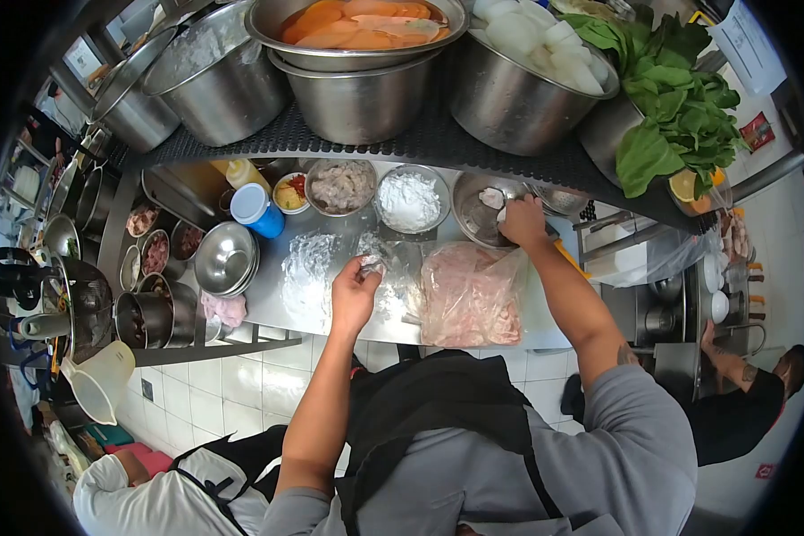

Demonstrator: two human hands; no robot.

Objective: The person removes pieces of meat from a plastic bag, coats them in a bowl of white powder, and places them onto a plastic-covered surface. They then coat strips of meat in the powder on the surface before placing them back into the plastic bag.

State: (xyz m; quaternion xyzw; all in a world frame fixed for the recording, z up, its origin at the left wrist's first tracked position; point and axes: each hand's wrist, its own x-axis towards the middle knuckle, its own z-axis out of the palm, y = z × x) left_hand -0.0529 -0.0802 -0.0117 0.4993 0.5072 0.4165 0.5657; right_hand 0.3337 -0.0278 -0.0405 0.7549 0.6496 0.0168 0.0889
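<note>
My left hand [355,290] is over the floured steel counter, its thumb and fingers closed together. A whitish, floury bit [372,264] shows at its fingertips, too small to name. My right hand [523,220] reaches into a steel bowl [466,223] at the back right, fingers curled down and partly hidden. A pale, flour-coated lump [491,197] lies in that bowl near the fingers. Between the hands, a clear plastic bag of pale pink raw meat [472,295] lies flat. A bowl of white flour [409,201] stands behind, with loose flour [308,281] left of my left hand.
A bowl of greyish minced mixture [340,186], a blue-lidded tub [256,211] and stacked steel bowls [227,259] stand to the left. Overhead, a black shelf [402,147] holds large pots and leafy greens [674,107]. Co-workers are at the lower left [165,487] and right [732,411].
</note>
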